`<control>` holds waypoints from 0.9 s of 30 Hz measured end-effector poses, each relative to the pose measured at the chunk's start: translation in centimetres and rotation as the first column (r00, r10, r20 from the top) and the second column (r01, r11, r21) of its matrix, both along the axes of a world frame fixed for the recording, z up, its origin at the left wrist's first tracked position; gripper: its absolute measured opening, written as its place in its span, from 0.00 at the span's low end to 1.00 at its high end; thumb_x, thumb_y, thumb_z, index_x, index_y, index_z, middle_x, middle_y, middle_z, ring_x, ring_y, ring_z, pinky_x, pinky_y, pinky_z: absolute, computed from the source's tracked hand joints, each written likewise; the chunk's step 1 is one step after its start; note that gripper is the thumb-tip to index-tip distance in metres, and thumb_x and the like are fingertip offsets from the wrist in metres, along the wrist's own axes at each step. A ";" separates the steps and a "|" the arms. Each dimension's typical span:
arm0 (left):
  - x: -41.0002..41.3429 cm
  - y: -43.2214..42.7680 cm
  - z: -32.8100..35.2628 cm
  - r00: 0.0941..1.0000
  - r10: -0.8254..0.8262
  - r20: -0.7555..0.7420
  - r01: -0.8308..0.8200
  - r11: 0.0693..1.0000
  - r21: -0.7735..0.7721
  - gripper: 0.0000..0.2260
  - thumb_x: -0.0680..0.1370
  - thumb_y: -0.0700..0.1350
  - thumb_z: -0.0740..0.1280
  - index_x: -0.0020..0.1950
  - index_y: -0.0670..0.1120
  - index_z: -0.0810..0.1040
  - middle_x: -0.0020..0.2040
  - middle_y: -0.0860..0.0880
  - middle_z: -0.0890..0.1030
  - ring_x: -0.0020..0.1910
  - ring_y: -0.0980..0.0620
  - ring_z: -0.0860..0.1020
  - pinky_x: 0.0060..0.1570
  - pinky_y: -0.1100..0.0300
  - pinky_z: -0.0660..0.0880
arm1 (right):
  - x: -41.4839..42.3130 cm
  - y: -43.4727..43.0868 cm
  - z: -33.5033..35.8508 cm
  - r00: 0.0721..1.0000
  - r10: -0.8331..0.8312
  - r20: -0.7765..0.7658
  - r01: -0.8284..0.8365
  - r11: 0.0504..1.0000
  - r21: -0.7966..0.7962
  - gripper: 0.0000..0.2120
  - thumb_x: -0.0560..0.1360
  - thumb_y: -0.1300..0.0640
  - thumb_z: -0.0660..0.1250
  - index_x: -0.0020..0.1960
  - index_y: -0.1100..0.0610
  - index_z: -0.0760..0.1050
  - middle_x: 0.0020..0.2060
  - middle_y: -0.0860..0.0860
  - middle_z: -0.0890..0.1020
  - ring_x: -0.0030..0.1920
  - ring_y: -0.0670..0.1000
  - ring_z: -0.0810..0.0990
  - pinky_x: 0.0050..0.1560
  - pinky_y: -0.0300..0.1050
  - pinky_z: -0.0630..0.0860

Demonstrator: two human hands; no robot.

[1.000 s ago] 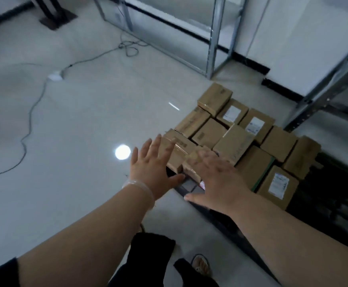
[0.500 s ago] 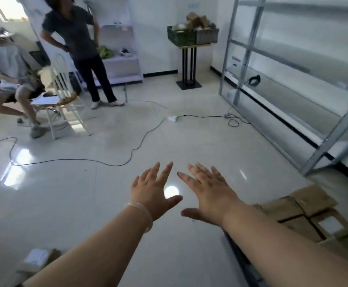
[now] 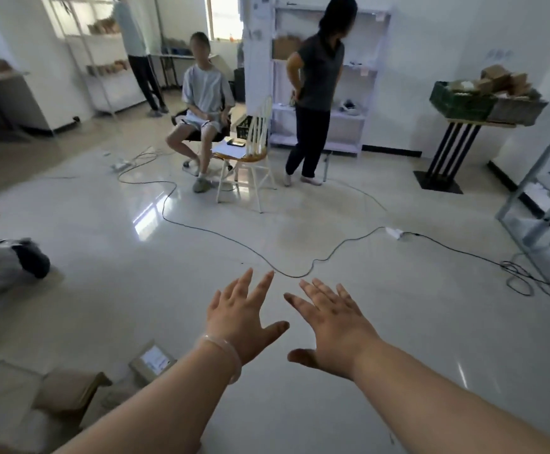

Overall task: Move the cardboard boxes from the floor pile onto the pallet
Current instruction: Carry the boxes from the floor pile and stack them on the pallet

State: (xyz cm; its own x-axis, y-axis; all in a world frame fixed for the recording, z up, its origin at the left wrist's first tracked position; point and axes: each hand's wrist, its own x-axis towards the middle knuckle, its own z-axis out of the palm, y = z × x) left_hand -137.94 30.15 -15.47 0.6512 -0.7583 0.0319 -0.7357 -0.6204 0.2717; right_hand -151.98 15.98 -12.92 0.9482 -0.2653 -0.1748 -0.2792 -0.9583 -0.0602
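Observation:
Both my hands are stretched out in front of me over bare floor, fingers spread and holding nothing. My left hand wears a clear bangle at the wrist; my right hand is just beside it, a small gap between them. At the lower left lie cardboard boxes on the floor: a small one with a white label next to my left forearm, and a larger brown box further left. The pallet is out of view.
A black cable snakes across the glossy floor ahead. A white chair, a seated person and a standing person are mid-room. A stand with crates of boxes is at the back right, a metal rack at the right.
The view has swung left and up, away from the pallet with its boxes, which has left the frame. My hands stay open and empty, and floor boxes have come into view at the lower left.

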 end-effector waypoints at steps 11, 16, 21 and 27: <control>10.3 -1.4 -1.7 0.946 0.314 -0.086 -0.305 0.947 0.102 0.40 0.74 0.72 0.56 0.74 0.67 0.32 0.81 0.53 0.42 0.79 0.47 0.48 0.76 0.46 0.47 | 16.5 -5.5 -2.4 0.960 0.280 -0.029 -0.278 0.959 0.059 0.43 0.75 0.30 0.58 0.79 0.40 0.36 0.79 0.46 0.36 0.77 0.48 0.31 0.75 0.53 0.30; 13.8 -2.8 -2.4 0.869 0.479 -0.125 -0.464 0.876 0.130 0.41 0.73 0.73 0.57 0.74 0.68 0.32 0.81 0.53 0.44 0.79 0.48 0.48 0.75 0.47 0.46 | 23.2 -8.1 -2.5 0.908 0.417 -0.035 -0.413 0.907 0.085 0.45 0.74 0.30 0.60 0.79 0.41 0.38 0.80 0.47 0.38 0.78 0.48 0.33 0.76 0.53 0.31; 15.3 -2.1 -4.3 0.770 0.608 -0.195 -0.584 0.794 0.169 0.40 0.72 0.73 0.56 0.73 0.69 0.31 0.81 0.53 0.43 0.79 0.48 0.47 0.75 0.47 0.45 | 28.4 -7.2 -4.2 0.833 0.549 -0.073 -0.540 0.834 0.110 0.45 0.74 0.29 0.59 0.79 0.40 0.37 0.80 0.47 0.39 0.78 0.48 0.34 0.76 0.53 0.32; 18.4 3.8 -5.8 0.636 0.743 -0.211 -0.711 0.670 0.216 0.41 0.72 0.73 0.58 0.75 0.68 0.35 0.81 0.53 0.44 0.79 0.49 0.47 0.75 0.48 0.45 | 34.3 -1.2 -6.2 0.716 0.689 -0.112 -0.675 0.725 0.140 0.44 0.74 0.30 0.59 0.79 0.40 0.37 0.80 0.48 0.38 0.78 0.49 0.34 0.76 0.54 0.33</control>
